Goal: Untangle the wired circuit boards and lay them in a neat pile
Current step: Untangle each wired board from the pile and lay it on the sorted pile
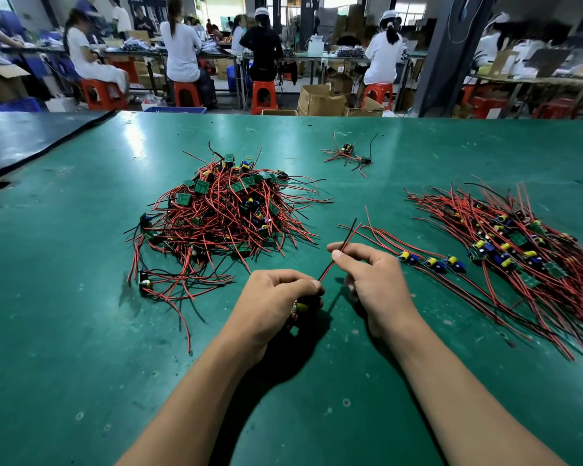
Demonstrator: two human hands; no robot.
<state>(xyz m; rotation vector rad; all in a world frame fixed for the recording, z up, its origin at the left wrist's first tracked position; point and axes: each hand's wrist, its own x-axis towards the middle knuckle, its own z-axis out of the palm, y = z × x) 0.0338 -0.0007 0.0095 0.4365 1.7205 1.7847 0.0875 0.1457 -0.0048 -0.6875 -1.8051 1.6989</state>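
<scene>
A tangled heap of wired circuit boards [223, 216], small green boards with red and black wires, lies left of centre on the green table [81, 331]. At the right, a combed-out pile of boards [512, 250] lies with its wires running parallel. My left hand [276, 297] is closed around one small circuit board [300, 307], mostly hidden in the fist. Its red and black wires [345, 240] rise up and to the right. My right hand [374, 277] pinches those wires between thumb and fingers.
A row of three boards [431, 260] lies just right of my right hand. A small stray bundle [349, 154] sits further back. Beyond the table's far edge, people sit on red stools [263, 95] at benches among cardboard boxes [320, 100].
</scene>
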